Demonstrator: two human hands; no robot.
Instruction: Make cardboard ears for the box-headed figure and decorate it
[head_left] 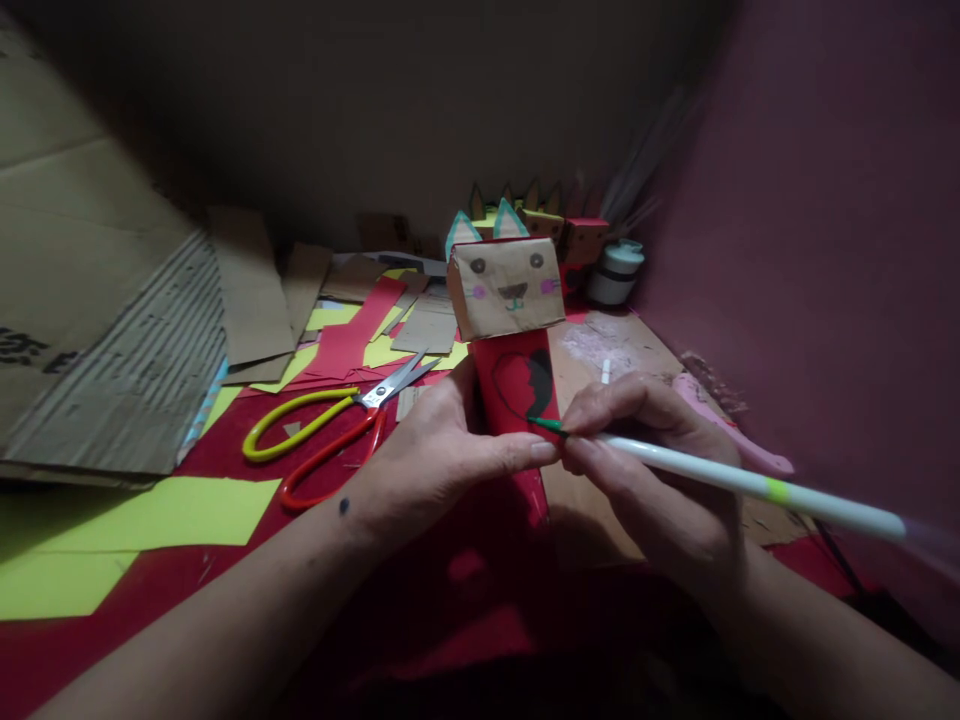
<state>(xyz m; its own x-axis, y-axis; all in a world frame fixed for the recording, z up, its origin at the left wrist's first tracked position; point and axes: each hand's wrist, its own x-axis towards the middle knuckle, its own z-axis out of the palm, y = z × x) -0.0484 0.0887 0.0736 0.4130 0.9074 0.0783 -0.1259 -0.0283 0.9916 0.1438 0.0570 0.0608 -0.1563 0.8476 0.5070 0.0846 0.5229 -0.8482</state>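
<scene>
A paper cat figure (510, 285) stands at the middle, with a brown box head, blue-edged ears, a drawn face and a red body. On the red body (517, 385) is a heart outline, its right side filled in black. My left hand (457, 440) grips the body from the left, its thumb across the lower front. Between the fingers of my right hand (652, 450) is a white marker pen (690, 468) with a yellow-green band. Its green tip touches the heart's lower part. Scissors (375, 400) with one yellow and one red handle lie open left of my left hand.
Yellow paper (142, 520), red paper (360, 330) and cardboard strips (251, 290) lie on the left. A large cardboard box (82, 240) stands there. Behind are similar figures (585, 235) and a white jar (616, 272). A pink object (727, 425) lies by the right wall.
</scene>
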